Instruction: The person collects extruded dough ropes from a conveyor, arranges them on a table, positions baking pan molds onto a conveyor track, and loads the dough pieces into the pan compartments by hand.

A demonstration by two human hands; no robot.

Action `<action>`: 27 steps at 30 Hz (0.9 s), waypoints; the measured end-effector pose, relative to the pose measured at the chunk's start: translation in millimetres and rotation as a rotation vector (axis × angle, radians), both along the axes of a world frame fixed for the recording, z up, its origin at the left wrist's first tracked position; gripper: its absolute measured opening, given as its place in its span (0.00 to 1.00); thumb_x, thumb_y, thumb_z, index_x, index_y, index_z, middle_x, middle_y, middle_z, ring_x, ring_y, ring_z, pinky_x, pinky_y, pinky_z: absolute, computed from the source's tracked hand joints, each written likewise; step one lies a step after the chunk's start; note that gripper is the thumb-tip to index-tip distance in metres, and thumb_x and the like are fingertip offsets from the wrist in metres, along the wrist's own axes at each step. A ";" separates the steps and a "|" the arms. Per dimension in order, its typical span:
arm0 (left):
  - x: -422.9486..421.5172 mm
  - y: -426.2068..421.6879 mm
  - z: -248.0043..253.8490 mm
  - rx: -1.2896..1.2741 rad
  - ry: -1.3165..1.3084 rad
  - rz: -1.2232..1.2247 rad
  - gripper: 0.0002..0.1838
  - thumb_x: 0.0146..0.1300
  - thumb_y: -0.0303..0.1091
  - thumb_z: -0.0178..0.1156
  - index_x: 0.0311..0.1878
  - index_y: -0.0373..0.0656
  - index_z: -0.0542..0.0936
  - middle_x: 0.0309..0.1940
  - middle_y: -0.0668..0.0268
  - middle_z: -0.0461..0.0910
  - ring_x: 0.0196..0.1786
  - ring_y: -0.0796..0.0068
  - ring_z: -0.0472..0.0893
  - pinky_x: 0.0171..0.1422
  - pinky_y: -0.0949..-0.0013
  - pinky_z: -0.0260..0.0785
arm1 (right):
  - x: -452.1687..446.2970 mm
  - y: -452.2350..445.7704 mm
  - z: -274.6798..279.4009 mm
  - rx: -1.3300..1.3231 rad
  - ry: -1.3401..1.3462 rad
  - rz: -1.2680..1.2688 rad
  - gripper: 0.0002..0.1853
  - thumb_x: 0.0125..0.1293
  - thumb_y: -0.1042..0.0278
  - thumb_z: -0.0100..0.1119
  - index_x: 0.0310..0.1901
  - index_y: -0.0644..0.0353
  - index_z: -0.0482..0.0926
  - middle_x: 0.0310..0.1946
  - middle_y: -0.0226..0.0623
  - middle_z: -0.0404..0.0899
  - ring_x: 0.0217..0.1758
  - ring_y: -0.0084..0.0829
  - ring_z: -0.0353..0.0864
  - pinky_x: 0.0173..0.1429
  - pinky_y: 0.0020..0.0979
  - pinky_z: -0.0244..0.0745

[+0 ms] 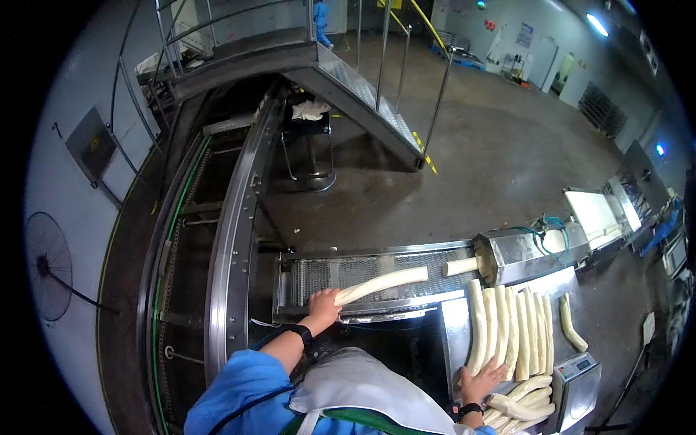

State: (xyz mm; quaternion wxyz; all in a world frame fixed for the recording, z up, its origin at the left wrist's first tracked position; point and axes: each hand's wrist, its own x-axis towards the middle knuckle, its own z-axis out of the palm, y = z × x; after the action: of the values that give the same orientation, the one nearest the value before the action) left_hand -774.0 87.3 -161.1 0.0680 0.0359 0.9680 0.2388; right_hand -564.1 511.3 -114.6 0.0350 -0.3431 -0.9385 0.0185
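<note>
My left hand [324, 309] is closed around the near end of a long, pale cream, dough-like roll [384, 283]. This roll lies slanted over the mesh conveyor belt [312, 279]. Ahead of it, another pale roll [461, 267] sticks partly into the opening of a metal machine [533, 254]. With its fingers spread, my right hand [482, 382] rests at the lower ends of a row of similar rolls [512, 326] laid side by side on a metal table [455, 326]. More rolls [525, 402] are heaped beside that hand, partly hidden by it.
A digital scale [578, 388] stands right of the heap, with a single curved roll [571, 326] above it. To the left runs a chain conveyor [225, 268] under metal stairs [370, 101]. Near it is a stool [308, 145]. A person in blue [321, 22] is far back.
</note>
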 end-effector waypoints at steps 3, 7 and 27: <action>2.8 -9.0 -4.2 -0.016 -0.013 0.025 0.25 0.51 0.33 0.67 0.55 0.52 0.76 0.48 0.64 0.76 0.55 0.58 0.73 0.61 0.56 0.62 | 4.8 12.2 -12.0 0.000 -0.032 0.045 0.55 0.50 0.35 0.62 0.73 0.55 0.47 0.71 0.67 0.39 0.74 0.60 0.41 0.76 0.54 0.38; 7.9 -25.9 -9.4 0.022 0.042 0.074 0.25 0.49 0.33 0.67 0.54 0.53 0.77 0.47 0.64 0.77 0.54 0.58 0.74 0.60 0.55 0.62 | 4.3 11.9 -19.5 0.055 0.046 0.044 0.54 0.48 0.42 0.65 0.73 0.55 0.48 0.69 0.69 0.45 0.72 0.61 0.45 0.74 0.52 0.41; 18.5 -75.2 31.2 1.158 -0.620 0.521 0.17 0.51 0.38 0.62 0.40 0.37 0.76 0.28 0.65 0.75 0.27 0.69 0.75 0.31 0.63 0.66 | -8.8 -1.7 14.2 -0.012 -0.129 0.153 0.49 0.52 0.44 0.61 0.73 0.50 0.52 0.73 0.55 0.42 0.75 0.63 0.37 0.74 0.59 0.38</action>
State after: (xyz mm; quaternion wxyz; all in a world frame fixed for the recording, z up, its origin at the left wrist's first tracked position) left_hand -755.5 12.2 -129.9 0.2512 -0.2361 0.5985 0.7232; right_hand -572.9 509.6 -100.3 -0.0291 -0.2710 -0.9621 0.0046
